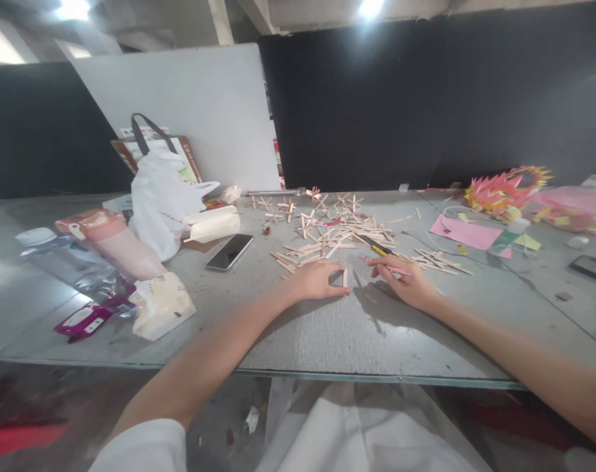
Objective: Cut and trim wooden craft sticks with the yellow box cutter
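My left hand (318, 280) rests on the grey table and pinches a short wooden stick (345, 278) upright between thumb and forefinger. To its right my right hand (406, 283) is closed around a slim pink pen (397, 270), its tip pointing left toward the stick. The two hands are a short gap apart. Just beyond the right hand lies a yellow and black tool (379, 247), possibly a cutter, partly among the sticks. A loose pile of flat wooden sticks (359, 229) spreads behind both hands, with several joined into small crossed shapes.
To the left are a black phone (231, 252), a white plastic bag (155, 196), a pink-lidded bottle (115, 239), a clear bottle (64, 262) and a purple packet (84, 321). Pink paper (467, 235) and a spiky paper ornament (499, 191) lie right. Dark panels (425, 98) stand behind.
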The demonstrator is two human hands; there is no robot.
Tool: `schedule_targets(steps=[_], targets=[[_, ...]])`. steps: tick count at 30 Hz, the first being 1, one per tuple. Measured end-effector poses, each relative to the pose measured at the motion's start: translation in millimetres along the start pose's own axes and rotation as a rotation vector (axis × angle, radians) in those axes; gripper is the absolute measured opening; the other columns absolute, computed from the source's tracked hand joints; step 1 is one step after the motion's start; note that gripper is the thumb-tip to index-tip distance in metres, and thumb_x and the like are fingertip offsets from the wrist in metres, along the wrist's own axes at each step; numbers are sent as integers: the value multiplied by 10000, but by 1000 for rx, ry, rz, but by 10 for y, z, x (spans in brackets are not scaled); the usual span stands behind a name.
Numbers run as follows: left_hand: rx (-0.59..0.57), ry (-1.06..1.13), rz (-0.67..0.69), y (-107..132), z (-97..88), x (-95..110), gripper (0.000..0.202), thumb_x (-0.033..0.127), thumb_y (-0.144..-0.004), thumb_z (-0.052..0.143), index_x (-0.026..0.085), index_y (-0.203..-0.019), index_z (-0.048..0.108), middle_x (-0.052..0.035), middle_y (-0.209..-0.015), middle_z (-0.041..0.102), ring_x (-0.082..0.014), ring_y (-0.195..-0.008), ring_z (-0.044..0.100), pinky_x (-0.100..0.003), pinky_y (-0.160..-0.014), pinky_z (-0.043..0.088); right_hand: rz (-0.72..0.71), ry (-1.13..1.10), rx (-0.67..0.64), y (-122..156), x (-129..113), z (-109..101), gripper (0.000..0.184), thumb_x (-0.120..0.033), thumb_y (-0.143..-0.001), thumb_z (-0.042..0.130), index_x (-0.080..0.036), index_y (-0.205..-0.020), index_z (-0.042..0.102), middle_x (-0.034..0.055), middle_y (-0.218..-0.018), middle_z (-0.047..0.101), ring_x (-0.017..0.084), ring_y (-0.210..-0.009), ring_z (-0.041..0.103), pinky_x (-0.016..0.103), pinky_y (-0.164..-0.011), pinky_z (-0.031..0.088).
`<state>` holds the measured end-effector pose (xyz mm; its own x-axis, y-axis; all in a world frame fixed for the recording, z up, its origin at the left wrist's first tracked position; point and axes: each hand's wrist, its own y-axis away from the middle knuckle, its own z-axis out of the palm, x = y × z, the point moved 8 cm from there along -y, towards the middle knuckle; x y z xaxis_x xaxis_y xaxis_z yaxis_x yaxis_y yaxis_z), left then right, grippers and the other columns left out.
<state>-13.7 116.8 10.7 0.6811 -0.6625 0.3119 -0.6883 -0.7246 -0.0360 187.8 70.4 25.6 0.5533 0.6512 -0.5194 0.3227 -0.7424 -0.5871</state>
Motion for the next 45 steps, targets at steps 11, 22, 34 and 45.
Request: schedule_targets(steps=[11,22,34,45], targets=[[0,-40,59,26,68,124,713,754,-872,677,266,-1391,684,-99,-1183,766,-314,-1094,712,-381,-918,528,40,-17,-21,-8,-29,-4,316,-404,-1098,478,-235,-1140,741,46,-905,806,192,-821,754,327,-801,594],[-9,-32,97,37,88,144,727,757,-907,631,325,-1491,615,-101,-1310,736,-329,-1194,687,-397,-968,511,290,-291,-89,58,156,148,555,-683,-1024,521,-207,-950,798,70,-793,768,186,-613,695,317,-582,603],[-40,-39,80,33,85,154,774,805,-887,616,313,-1485,628,-99,-1189,739,-322,-1136,686,-373,-915,503,513,-464,14,47,187,140,531,-707,-788,812,-203,-855,660,31,-624,694,182,-470,673,263,-376,516],[-31,-46,76,65,25,204,688,801,-926,549,322,-1395,700,-94,-1073,716,-303,-1027,688,-371,-868,499,447,-650,-76,74,148,165,543,-699,-981,596,-181,-1079,729,74,-844,751,179,-593,717,279,-460,546]])
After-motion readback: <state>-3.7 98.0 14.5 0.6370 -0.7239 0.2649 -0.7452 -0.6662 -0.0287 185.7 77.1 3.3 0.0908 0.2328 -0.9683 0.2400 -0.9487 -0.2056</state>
